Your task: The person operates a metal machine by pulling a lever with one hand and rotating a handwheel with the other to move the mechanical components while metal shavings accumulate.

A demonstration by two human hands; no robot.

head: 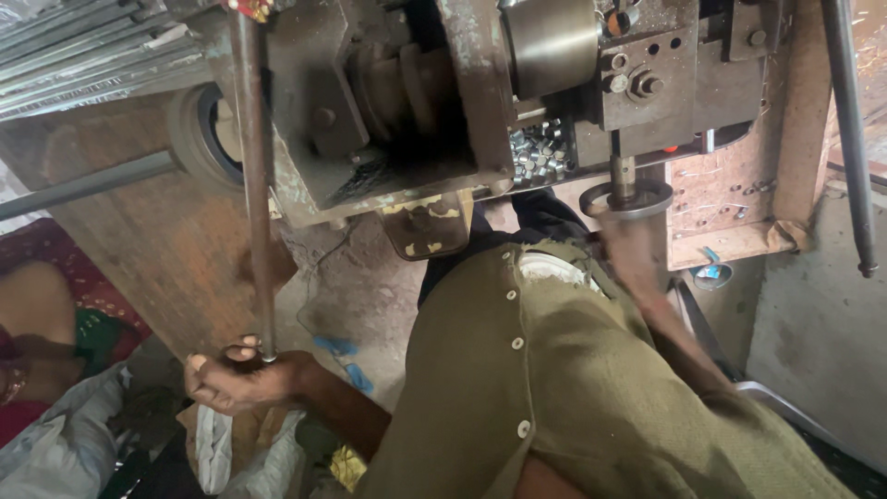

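Greasy machine [443,102] overhead; left hand [231,379] grips the long lever rod [254,185], right hand [637,249] blurred, can't tell, under the ring [628,199].

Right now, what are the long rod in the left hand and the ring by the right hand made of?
The long rod looks like bare steel, dull brown-grey, possibly rusty or oily. The ring at the spindle's foot seems machined metal, with a brighter grey sheen on its rim. The left hand grips the rod's lower end.

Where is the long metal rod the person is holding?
In the head view, the long metal rod stands upright on the left side, its top at the grey machine and its bottom end gripped in the left hand.
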